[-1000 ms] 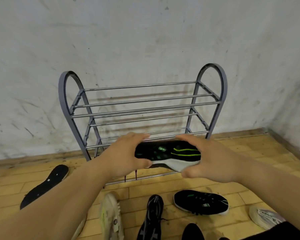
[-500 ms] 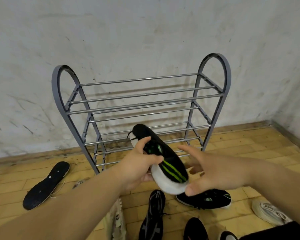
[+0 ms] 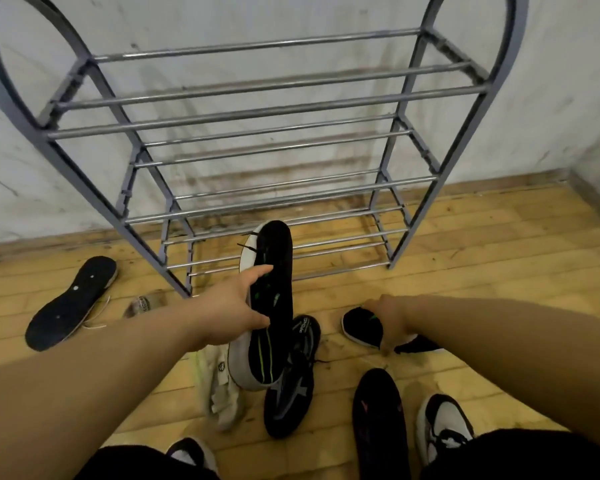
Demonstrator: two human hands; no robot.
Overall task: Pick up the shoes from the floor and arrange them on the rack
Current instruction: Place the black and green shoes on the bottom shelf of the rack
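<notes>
Black with green stripes and a white sole, the striped shoe (image 3: 272, 306) is in your left hand (image 3: 232, 313), which grips it round the middle. The shoe is up in the air, and its far end reaches toward the lowest bars of the grey metal rack (image 3: 257, 109); if it touches them cannot be told from this view. Your right hand (image 3: 390, 318) is down on the matching shoe (image 3: 359, 323), which lies on the wooden floor (image 3: 482, 271) to the right, and the fingers bend over its opening and grasp it. Under the striped shoe lie a dark sneaker (image 3: 290, 393) and, just beside it, a pale shoe (image 3: 219, 382). A black sole-up shoe (image 3: 71, 303) lies well apart on the left
</notes>
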